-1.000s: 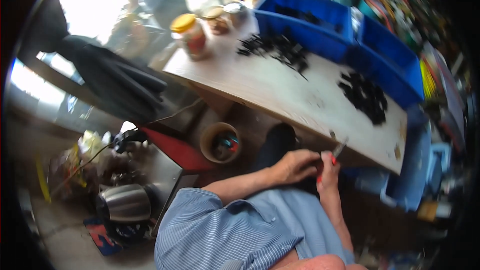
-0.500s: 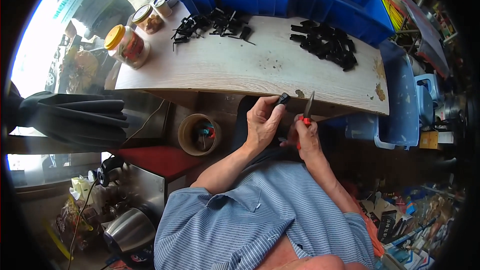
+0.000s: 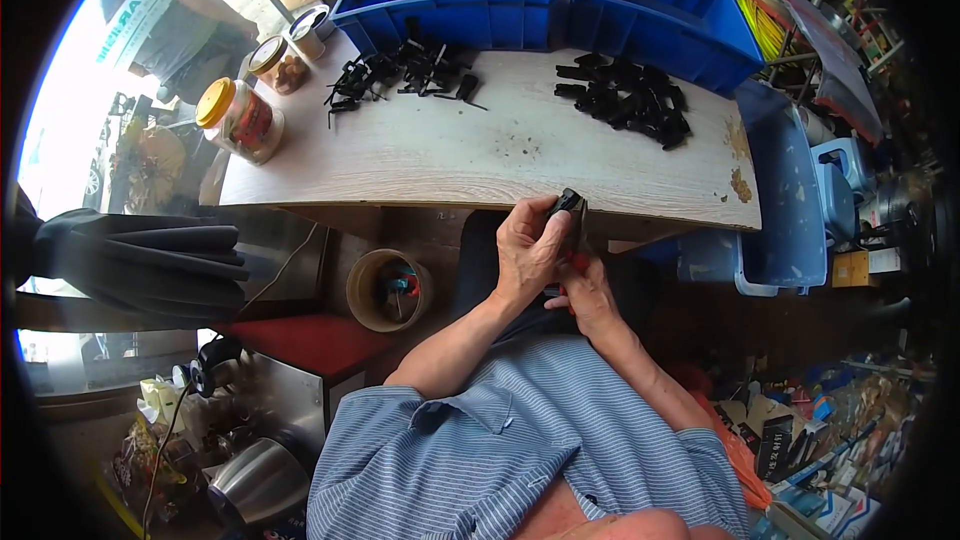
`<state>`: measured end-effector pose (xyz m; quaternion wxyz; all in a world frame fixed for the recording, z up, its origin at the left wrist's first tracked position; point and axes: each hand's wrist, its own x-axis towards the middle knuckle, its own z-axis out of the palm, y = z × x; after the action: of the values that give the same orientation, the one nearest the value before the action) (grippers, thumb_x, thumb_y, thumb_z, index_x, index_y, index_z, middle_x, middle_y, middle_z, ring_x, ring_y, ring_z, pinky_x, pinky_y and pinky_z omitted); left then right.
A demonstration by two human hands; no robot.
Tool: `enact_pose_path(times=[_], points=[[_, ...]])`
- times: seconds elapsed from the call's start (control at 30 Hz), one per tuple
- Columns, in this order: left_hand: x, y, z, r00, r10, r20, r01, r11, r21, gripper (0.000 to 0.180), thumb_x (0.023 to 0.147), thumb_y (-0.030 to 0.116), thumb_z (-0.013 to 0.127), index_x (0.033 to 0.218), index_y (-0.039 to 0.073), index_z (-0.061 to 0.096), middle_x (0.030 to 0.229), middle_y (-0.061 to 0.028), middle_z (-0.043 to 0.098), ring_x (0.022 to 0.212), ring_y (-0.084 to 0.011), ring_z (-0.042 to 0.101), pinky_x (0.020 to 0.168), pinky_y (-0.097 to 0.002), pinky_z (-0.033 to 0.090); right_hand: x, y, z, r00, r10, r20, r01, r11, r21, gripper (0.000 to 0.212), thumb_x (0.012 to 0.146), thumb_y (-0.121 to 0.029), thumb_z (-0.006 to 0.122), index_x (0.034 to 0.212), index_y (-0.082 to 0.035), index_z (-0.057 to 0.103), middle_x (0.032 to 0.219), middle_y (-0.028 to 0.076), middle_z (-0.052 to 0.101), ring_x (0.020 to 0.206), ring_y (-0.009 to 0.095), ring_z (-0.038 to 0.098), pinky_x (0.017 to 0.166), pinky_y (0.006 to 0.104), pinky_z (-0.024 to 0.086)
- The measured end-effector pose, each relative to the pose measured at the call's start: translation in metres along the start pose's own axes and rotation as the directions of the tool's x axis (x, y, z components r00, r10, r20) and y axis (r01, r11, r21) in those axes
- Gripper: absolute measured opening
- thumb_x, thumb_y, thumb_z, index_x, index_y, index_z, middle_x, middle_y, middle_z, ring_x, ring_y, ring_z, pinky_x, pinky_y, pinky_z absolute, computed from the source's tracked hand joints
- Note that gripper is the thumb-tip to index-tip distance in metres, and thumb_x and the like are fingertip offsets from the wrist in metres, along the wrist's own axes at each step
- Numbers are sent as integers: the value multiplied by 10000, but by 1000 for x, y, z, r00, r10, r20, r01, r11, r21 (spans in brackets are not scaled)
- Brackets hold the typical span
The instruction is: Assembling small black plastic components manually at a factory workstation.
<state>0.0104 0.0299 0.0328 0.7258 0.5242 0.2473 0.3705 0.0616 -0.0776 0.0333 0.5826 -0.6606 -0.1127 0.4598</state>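
Note:
My left hand (image 3: pixel 526 245) is closed on a small black plastic part (image 3: pixel 568 201), pinched between thumb and fingers at the table's front edge. My right hand (image 3: pixel 592 297) grips red-handled pliers (image 3: pixel 579 262) with a narrow pointed nose, brought up against the right side of the part. The fingers partly cover the handles, and I cannot tell whether the jaws touch the part. On the table (image 3: pixel 400 165) lie two heaps: black parts with thin prongs (image 3: pixel 372 77) at the left, and chunkier black pieces (image 3: pixel 630 100) at the right.
Two blue bins (image 3: pixel 450 20) (image 3: pixel 660 15) stand along the table's back, the left one holding some black parts. Lidded jars (image 3: pixel 243 120) are at the left end. Below the table is a round bucket (image 3: pixel 357 308); at the right, a blue tub (image 3: pixel 783 190).
My right hand has moved left with the pliers, bringing their nose from apart to beside the black part. My left hand still holds the part. The view has shifted slightly.

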Motion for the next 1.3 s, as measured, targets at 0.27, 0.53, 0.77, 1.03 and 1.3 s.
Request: enact_pose_path(times=[0.27, 0.53, 0.77, 1.03, 1.3], points=[[-1, 1, 3, 1000, -19, 24, 19, 1000, 16, 204, 936, 72, 645, 1100, -32, 581, 888, -37, 664, 771, -45, 587, 675, -198, 498, -1, 8, -2, 999, -43, -10, 43, 997, -65, 343, 870, -278, 576, 1107, -30, 567, 837, 46, 649, 774, 128, 638, 504, 264, 523], [-2, -1, 4, 1000, -29, 6, 29, 999, 34, 200, 935, 69, 647, 1092, -36, 583, 886, -35, 661, 775, -46, 585, 681, -198, 496, -8, 0, -3, 999, -9, 43, 12, 997, -78, 458, 874, -281, 600, 1239, -32, 477, 1111, 118, 517, 969, 196, 602, 653, 343, 581], [-1, 0, 5, 999, -39, 3, 39, 999, 37, 191, 931, 61, 647, 1084, -37, 587, 888, -36, 658, 773, -44, 576, 683, -198, 492, -4, 6, -6, 998, 27, 60, -21, 994, -107, 500, 856, -300, 620, 1267, -54, 477, 1097, 117, 534, 926, 199, 616, 637, 330, 564], [-2, -5, 4, 1000, -14, 0, 14, 997, 72, 191, 921, 68, 660, 1068, -38, 597, 835, -19, 655, 734, -32, 565, 643, -192, 482, -4, 5, -5, 999, 7, 38, -4, 996, -92, 565, 853, -321, 623, 1320, -54, 450, 1137, 124, 536, 939, 212, 620, 655, 330, 568], [0, -9, 2, 1000, 1, 12, -2, 997, 82, 183, 919, 55, 660, 1067, -41, 611, 867, -31, 670, 763, -44, 583, 683, -200, 497, 4, 15, -9, 996, -19, 87, 24, 998, -55, 387, 872, -288, 578, 1178, -56, 530, 860, 52, 599, 730, 128, 614, 576, 324, 565]])
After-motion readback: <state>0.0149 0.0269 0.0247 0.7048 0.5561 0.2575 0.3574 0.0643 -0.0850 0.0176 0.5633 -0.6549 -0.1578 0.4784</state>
